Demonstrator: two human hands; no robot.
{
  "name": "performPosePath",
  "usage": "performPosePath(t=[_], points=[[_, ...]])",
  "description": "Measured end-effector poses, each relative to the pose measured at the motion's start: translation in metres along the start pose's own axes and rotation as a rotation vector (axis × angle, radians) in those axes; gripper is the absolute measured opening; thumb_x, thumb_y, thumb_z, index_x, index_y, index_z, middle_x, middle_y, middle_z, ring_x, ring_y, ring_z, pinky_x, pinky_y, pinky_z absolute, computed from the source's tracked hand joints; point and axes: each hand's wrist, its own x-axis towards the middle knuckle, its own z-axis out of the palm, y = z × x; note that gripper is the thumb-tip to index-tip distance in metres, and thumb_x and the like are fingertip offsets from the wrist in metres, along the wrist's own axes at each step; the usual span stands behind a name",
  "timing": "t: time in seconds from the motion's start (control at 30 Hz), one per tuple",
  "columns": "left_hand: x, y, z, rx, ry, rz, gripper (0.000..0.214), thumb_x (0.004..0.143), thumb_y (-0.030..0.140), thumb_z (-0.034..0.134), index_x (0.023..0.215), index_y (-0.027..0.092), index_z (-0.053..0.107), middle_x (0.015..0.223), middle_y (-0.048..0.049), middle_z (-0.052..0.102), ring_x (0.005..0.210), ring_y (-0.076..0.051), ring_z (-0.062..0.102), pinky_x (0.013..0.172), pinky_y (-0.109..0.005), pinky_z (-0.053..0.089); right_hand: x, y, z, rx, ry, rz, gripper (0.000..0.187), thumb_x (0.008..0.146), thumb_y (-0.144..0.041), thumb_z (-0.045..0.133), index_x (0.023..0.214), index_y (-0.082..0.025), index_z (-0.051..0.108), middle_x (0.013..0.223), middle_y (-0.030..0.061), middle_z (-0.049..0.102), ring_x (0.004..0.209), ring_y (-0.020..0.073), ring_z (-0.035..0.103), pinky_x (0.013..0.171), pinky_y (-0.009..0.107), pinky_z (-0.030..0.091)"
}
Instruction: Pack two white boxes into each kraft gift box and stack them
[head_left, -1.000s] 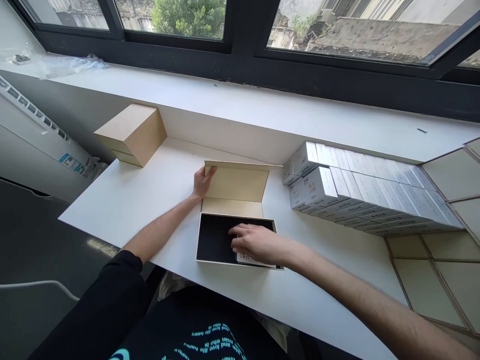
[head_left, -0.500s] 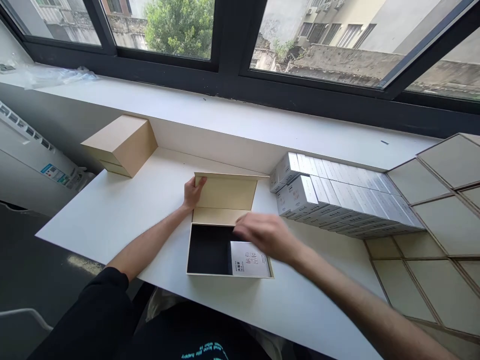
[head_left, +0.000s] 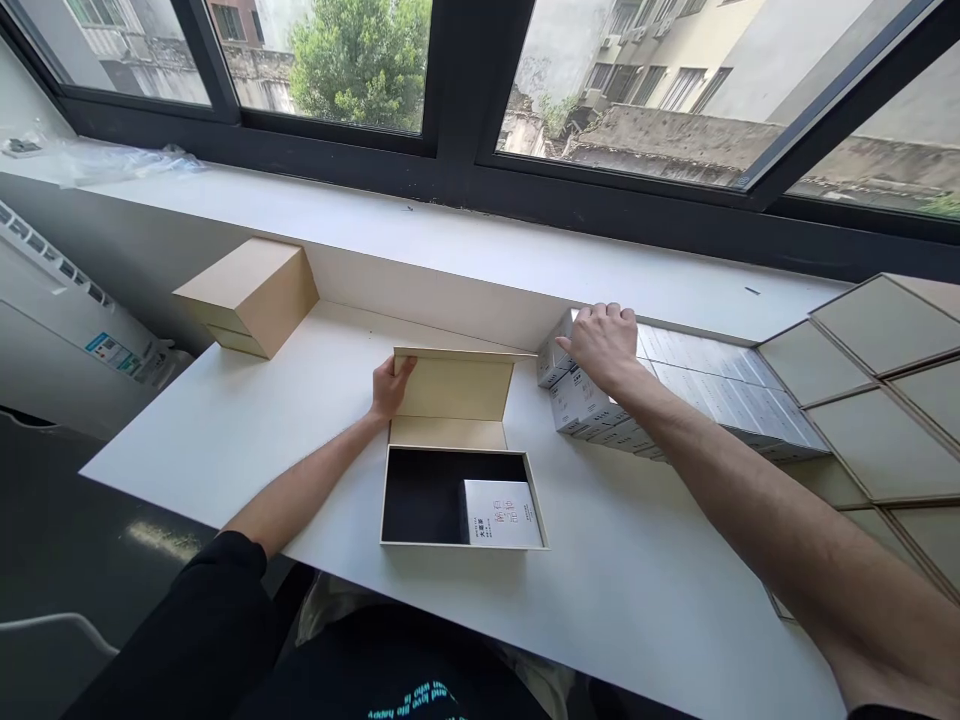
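Note:
On the white table a cream box (head_left: 463,547) with a black interior stands with its lid (head_left: 457,388) raised. One small white printed box (head_left: 502,513) lies in its right part; the left part shows only black lining. My left hand (head_left: 390,387) grips the lid's upper left corner, thumb on the inner face. My right hand (head_left: 604,345) is at the left end of the stacked white boxes (head_left: 720,395). Its fingers curl over the top of a box in the back row, with the thumb toward the left side; the hand hides much of that box.
A closed cream box (head_left: 251,297) stands at the table's back left. Several large cream boxes (head_left: 885,430) are piled at the right, beside the white stacks. Behind the table runs a white window sill (head_left: 450,245) with clear plastic (head_left: 127,163) on its left end.
My right hand has moved from above the open box, up and to the right, onto the back row of white boxes. My left hand still holds the lid.

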Motion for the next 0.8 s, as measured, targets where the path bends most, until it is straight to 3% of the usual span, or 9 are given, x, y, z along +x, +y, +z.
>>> performPosePath(t=[0.3,0.6,0.7,0.8], points=[[0.000,0.000,0.000,-0.010,0.004,0.002,0.055,0.079,0.068,0.061,0.060,0.019,0.043,0.056,0.0050,0.032,0.057,-0.010,0.026,0.053,-0.025,0.024,-0.010,-0.001,-0.001,0.060,-0.006,-0.060,0.036,0.091,-0.030,0.052,0.117,-0.006,0.062,0.116,0.0242,0.061,0.111,0.0353,0.050,0.093,0.046,0.035],[-0.001,0.005,-0.001,-0.025,0.003,-0.013,0.057,0.077,0.071,0.062,0.059,0.020,0.043,0.055,0.0054,0.030,0.058,-0.010,0.025,0.052,-0.026,0.023,-0.014,-0.004,-0.001,0.252,-0.013,0.014,0.042,0.094,-0.024,0.045,0.131,-0.009,0.056,0.115,0.0220,0.062,0.109,0.0328,0.052,0.095,0.049,0.036],[-0.001,0.005,-0.001,-0.031,0.007,-0.018,0.057,0.076,0.071,0.062,0.060,0.019,0.044,0.056,0.0053,0.031,0.058,-0.010,0.026,0.053,-0.026,0.023,-0.008,0.008,-0.013,0.334,0.008,0.103,0.047,0.096,-0.026,0.042,0.138,-0.007,0.049,0.115,0.0213,0.062,0.103,0.0298,0.056,0.087,0.044,0.046],[0.000,0.002,0.000,-0.035,-0.001,-0.011,0.056,0.078,0.070,0.061,0.062,0.019,0.048,0.057,0.0046,0.035,0.059,-0.010,0.028,0.054,-0.025,0.025,-0.017,0.018,-0.041,0.597,0.148,0.159,0.046,0.099,-0.031,0.039,0.139,-0.011,0.049,0.121,0.0206,0.060,0.102,0.0270,0.058,0.076,0.039,0.053]])
